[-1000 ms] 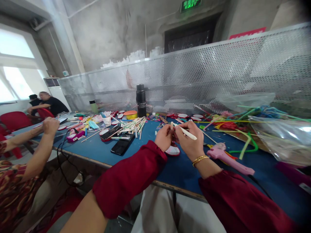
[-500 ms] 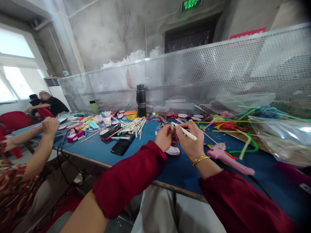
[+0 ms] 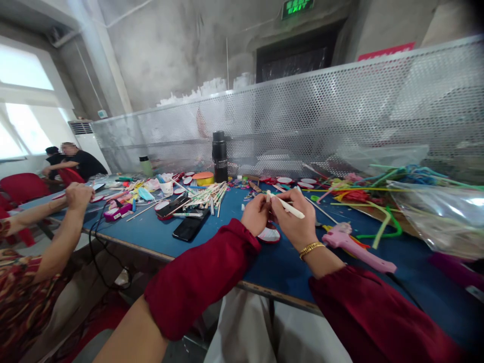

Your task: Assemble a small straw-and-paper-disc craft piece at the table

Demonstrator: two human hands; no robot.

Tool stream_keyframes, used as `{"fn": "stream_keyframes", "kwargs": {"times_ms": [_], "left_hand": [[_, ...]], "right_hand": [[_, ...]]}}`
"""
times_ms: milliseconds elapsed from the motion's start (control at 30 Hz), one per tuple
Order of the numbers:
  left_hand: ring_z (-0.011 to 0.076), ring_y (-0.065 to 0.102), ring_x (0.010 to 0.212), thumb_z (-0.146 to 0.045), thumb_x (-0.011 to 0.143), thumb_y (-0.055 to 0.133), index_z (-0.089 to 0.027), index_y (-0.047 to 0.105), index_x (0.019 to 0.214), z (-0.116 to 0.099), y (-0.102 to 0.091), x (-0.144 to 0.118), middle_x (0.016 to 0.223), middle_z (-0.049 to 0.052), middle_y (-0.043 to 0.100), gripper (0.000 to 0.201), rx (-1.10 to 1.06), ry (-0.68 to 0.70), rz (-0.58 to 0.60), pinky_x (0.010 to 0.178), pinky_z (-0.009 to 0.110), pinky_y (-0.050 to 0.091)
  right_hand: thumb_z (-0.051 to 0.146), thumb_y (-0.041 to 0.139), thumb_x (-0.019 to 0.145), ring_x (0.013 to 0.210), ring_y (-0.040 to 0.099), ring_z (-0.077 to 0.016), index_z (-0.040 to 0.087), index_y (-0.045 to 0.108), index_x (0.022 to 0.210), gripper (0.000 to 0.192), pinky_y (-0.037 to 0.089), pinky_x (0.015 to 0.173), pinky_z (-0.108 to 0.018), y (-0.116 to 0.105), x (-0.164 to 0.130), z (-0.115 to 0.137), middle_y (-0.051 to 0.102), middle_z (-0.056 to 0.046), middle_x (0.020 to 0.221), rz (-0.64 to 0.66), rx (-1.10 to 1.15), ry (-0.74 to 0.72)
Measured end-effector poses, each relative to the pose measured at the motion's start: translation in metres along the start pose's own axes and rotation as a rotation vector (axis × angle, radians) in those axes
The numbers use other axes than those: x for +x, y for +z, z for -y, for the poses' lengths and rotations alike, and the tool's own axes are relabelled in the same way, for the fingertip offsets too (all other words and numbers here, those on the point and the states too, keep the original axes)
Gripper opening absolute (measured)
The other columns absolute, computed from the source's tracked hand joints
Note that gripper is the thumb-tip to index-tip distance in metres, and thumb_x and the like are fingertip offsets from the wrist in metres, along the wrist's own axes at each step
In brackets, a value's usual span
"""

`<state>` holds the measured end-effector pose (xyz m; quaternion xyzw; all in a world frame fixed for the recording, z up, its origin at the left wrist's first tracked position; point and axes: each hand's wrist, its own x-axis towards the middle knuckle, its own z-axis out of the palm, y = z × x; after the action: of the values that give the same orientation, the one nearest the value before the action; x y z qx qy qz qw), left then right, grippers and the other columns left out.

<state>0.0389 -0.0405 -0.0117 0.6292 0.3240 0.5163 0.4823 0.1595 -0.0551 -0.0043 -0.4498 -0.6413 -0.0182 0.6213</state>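
Both my hands are raised over the blue table [image 3: 227,242], close together. My left hand [image 3: 256,214] pinches a short white stick piece [image 3: 267,195] that stands upright between its fingertips. My right hand [image 3: 297,222] is closed on a longer white stick [image 3: 290,207] that slants down to the right, its near end meeting the left hand's piece. A gold bracelet [image 3: 311,249] circles my right wrist. Just below my hands a small white and red round fan piece [image 3: 269,234] lies on the table.
A pink glue gun [image 3: 355,247] lies right of my hands. Black phones [image 3: 191,225], a pile of sticks [image 3: 209,194], a black flask [image 3: 220,156] and coloured stems [image 3: 378,199] crowd the table. A co-worker's hands [image 3: 77,194] work at left. Perforated metal screen [image 3: 340,111] behind.
My right hand has shifted the long stick very slightly. The co-worker's hands at left have moved a little. Otherwise the scene is the same.
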Motion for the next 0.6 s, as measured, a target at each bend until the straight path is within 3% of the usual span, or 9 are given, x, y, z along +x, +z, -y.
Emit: {"fn": "stream_keyframes", "kwargs": {"times_ms": [167, 600], "left_hand": [[0.0110, 0.057, 0.053, -0.024, 0.095, 0.047, -0.020, 0.051, 0.098, 0.0011, 0.0001, 0.0002, 0.076, -0.002, 0.057, 0.007, -0.012, 0.013, -0.005, 0.043, 0.022, 0.050], [0.0099, 0.055, 0.054, -0.029, 0.096, 0.050, -0.020, 0.053, 0.100, 0.0033, -0.0013, 0.0019, 0.076, -0.002, 0.058, 0.011, 0.016, 0.012, -0.017, 0.047, 0.022, 0.052]], "right_hand": [[0.036, 0.063, 0.085, 0.065, 0.062, -0.0195, 0.023, 0.062, 0.079, 0.015, 0.046, 0.066, -0.033, 0.0007, -0.0005, 0.0002, 0.068, -0.003, 0.072, 0.001, -0.003, -0.006], [0.037, 0.064, 0.087, 0.065, 0.062, -0.0193, 0.023, 0.062, 0.080, 0.016, 0.046, 0.066, -0.033, 0.0011, -0.0008, -0.0007, 0.069, -0.003, 0.073, -0.004, 0.000, 0.031]]}}
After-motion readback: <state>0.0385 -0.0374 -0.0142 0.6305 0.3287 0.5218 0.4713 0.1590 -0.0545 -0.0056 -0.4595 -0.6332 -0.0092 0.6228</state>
